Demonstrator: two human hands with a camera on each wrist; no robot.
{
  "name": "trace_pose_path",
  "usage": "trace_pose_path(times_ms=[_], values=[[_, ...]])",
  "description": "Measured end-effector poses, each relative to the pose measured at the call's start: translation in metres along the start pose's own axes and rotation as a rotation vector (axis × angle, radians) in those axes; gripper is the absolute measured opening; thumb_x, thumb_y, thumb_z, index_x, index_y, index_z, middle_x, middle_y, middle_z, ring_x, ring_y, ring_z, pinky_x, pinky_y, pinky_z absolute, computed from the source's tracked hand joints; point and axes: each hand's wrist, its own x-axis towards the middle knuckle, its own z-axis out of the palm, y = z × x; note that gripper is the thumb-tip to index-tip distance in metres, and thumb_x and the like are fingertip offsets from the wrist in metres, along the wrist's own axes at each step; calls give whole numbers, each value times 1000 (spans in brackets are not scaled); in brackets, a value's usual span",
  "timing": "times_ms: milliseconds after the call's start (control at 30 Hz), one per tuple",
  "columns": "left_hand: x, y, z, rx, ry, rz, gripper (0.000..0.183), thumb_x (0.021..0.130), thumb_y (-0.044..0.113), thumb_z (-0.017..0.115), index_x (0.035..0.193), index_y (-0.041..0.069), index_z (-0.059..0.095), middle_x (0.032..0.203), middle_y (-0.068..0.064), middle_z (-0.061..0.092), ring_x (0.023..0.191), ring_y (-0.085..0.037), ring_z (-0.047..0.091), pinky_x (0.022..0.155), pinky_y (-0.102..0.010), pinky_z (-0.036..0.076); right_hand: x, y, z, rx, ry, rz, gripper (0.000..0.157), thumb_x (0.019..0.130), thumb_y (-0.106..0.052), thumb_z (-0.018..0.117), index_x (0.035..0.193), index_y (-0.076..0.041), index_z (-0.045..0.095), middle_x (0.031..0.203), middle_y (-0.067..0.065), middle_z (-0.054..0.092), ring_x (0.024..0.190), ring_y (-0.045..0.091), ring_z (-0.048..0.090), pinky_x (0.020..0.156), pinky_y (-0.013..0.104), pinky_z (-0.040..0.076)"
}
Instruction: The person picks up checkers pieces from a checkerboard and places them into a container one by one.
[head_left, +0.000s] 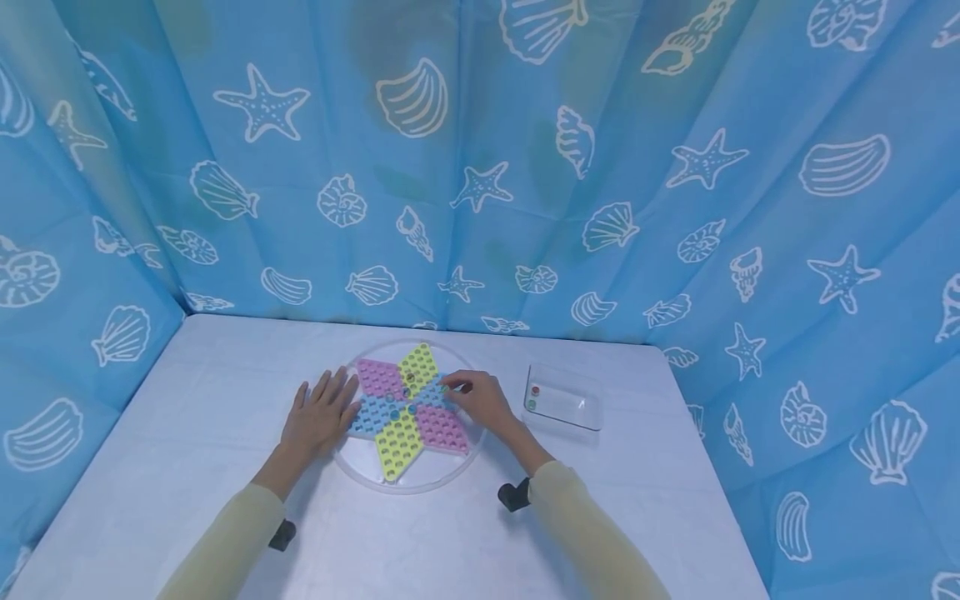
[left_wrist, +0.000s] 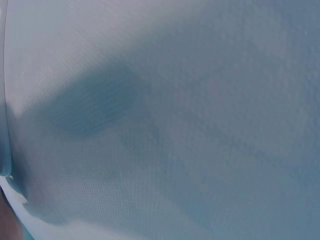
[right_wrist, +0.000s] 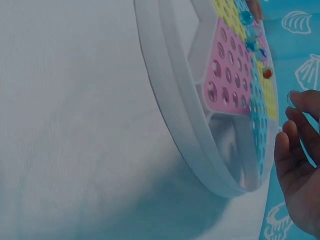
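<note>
A round Chinese checkers board (head_left: 401, 487) lies on the table, its raised star split into pink, blue and yellow areas dotted with holes. Several glass marbles (right_wrist: 246, 18) sit around the star's centre, one of them orange-red (right_wrist: 267, 73). My right hand (head_left: 482, 402) is over the board's right side, and its thumb and index finger pinch a clear greenish marble (right_wrist: 289, 99) above the blue point. Palm down, fingers spread and straight, my left hand (head_left: 321, 412) rests at the board's left rim. The left wrist view shows just pale cloth and shadow.
Right of the board stands a clear rectangular tray (head_left: 562, 425) holding a red marble (head_left: 535, 390) and a green marble (head_left: 532, 404). A white cloth (head_left: 360, 542) covers the table. Blue shell-patterned curtains (head_left: 480, 250) hang behind and at both sides.
</note>
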Motion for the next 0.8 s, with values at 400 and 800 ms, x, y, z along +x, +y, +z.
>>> trace_pose_path(times_ms=[400, 800], values=[[0, -1, 2, 12, 6, 3, 68, 105, 47, 35, 160, 9, 21, 165, -17, 12, 151, -39, 5, 118, -61, 0, -5, 7, -32, -5, 69, -28, 21, 94, -12, 70, 113, -7, 74, 106, 1, 74, 92, 15, 66, 79, 32, 55], [-1, 0, 0, -8, 3, 1, 68, 106, 46, 37, 159, 8, 21, 165, -18, 11, 150, -39, 3, 118, -61, -1, -14, 27, -60, 0, 127, -49, 21, 93, -7, 71, 112, -3, 74, 101, 4, 74, 90, 20, 66, 76, 32, 57]])
